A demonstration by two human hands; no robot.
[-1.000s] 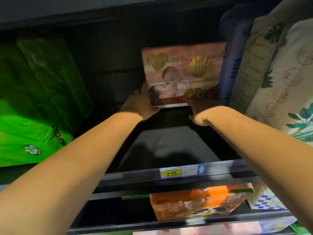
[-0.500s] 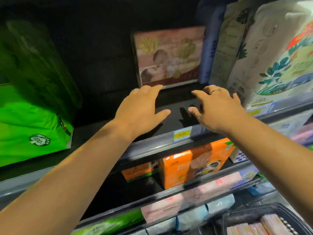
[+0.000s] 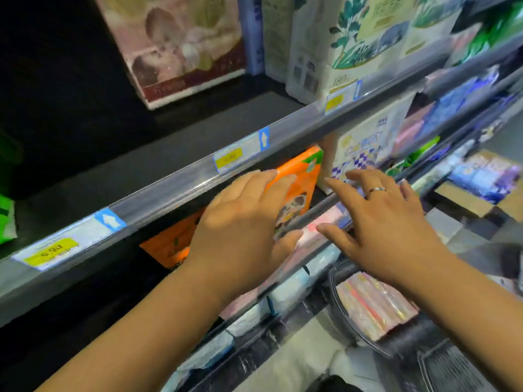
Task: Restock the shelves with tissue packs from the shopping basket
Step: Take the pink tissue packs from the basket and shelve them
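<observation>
A pink tissue pack with a baby picture stands upright at the back of the upper shelf. My left hand and my right hand hover below that shelf's front edge, both empty with fingers spread and nearly straight. They are in front of the lower shelves, apart from the pink pack. The dark shopping basket sits at the lower right, with several pink tissue packs lying inside it.
White leaf-printed packs stand right of the pink pack. Orange packs and a checked white pack fill the shelf below. Pink and pale blue packs line lower rows. Price tags sit on the shelf edge. A green pack is far left.
Both hands let go of the pink pack, which stays on the upper shelf, and drew back and down. The view dropped, bringing the basket into sight.
</observation>
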